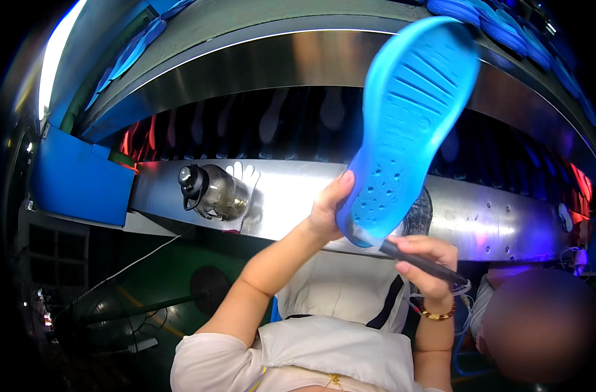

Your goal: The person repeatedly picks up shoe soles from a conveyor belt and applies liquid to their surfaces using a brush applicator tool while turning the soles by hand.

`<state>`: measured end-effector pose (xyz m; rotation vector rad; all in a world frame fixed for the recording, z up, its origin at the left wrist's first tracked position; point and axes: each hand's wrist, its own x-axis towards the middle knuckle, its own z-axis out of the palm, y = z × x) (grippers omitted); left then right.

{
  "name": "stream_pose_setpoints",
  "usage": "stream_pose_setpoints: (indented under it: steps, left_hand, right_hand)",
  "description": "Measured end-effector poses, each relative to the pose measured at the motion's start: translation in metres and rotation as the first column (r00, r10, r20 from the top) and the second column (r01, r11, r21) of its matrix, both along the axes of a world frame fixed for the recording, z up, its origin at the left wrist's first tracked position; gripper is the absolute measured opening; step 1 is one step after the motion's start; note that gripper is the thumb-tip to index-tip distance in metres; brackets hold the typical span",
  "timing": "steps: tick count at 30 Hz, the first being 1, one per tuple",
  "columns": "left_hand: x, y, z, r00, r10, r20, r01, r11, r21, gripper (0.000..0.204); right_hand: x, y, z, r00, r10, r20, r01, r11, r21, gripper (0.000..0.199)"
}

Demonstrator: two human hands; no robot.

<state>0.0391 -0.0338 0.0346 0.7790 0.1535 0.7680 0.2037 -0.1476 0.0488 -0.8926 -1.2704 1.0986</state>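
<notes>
A bright blue shoe sole (419,91) is tilted up in front of me, its toe end pointing up and away. My left hand (332,204) grips it by the left edge near the heel, the thumb showing along the side. In my right hand (428,261) is a dark-handled brush (419,259), held between thumb and fingers. Its pale, blurred tip meets the heel end of the sole. Behind the heel, partly covered by the sole, lies a dark rounded object (418,212) on the metal ledge.
On the metal ledge (285,189) stand a clear bottle with a black lid (213,191) and a white glove (247,178) beside it. Beyond, dark soles (272,121) line a slot lit red at both ends. Another person (540,320) sits close on my right.
</notes>
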Motion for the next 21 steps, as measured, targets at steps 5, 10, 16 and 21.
stream_pose_setpoints:
  steps: [5, 10, 16, 21]
  left_hand:
    - [-0.004, 0.017, 0.013, 0.965, -0.252, -0.078, 0.252, 0.968, -0.016, 0.06]
    - [-0.007, 0.02, 0.02, 0.807, -0.454, -0.378, 0.464, 0.883, -0.068, 0.057]
    - [-0.013, 0.024, 0.021, 0.69, -0.58, -0.433, 0.538, 0.811, -0.227, 0.058]
    - [-0.021, 0.025, 0.013, 0.606, -0.544, -0.581, 0.577, 0.803, -0.15, 0.05]
  right_hand:
    - [0.026, 0.002, 0.021, 0.953, 0.16, 0.258, -0.176, 0.984, 0.041, 0.022]
    - [0.019, 0.008, 0.023, 0.824, 0.314, 0.472, -0.36, 0.933, 0.007, 0.021]
    - [0.035, 0.012, 0.032, 0.868, 0.203, 0.453, -0.291, 0.948, 0.131, 0.02]
    - [0.039, 0.01, 0.047, 0.655, 0.377, 0.655, -0.44, 0.895, -0.075, 0.02]
